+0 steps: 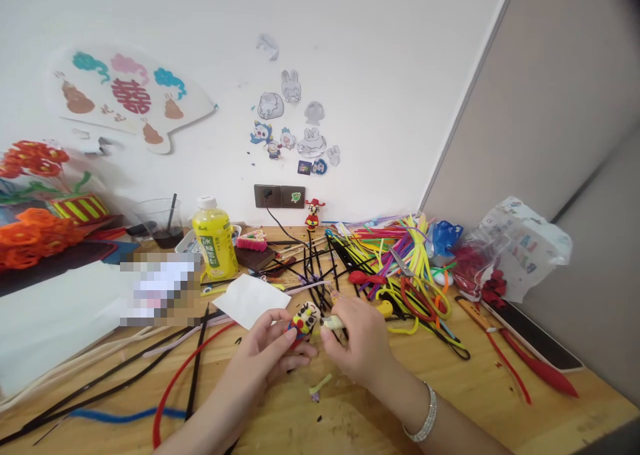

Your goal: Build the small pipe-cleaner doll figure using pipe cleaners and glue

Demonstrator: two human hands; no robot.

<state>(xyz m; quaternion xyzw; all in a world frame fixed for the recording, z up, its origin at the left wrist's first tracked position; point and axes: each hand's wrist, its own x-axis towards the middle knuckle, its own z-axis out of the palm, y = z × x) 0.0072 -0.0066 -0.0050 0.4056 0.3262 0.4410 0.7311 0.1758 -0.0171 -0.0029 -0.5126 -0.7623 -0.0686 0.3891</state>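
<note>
My left hand is closed round a small figurine made of yellow, red, blue and black fuzzy stems. Just to its right, my right hand pinches a small pale piece, its end close to the figurine's side. What kind of thing the pale piece is, I cannot make out, as the fingers cover most of it. Below the hands a short pale-green scrap lies on the wooden table. A similar figurine with a red hat stands upright against the wall.
A pile of coloured pipe cleaners spreads at the back right, near a red balloon. A yellow drink bottle and a plastic cup stand at the back left. White paper lies beyond my left hand; a red-handled tool lies far right.
</note>
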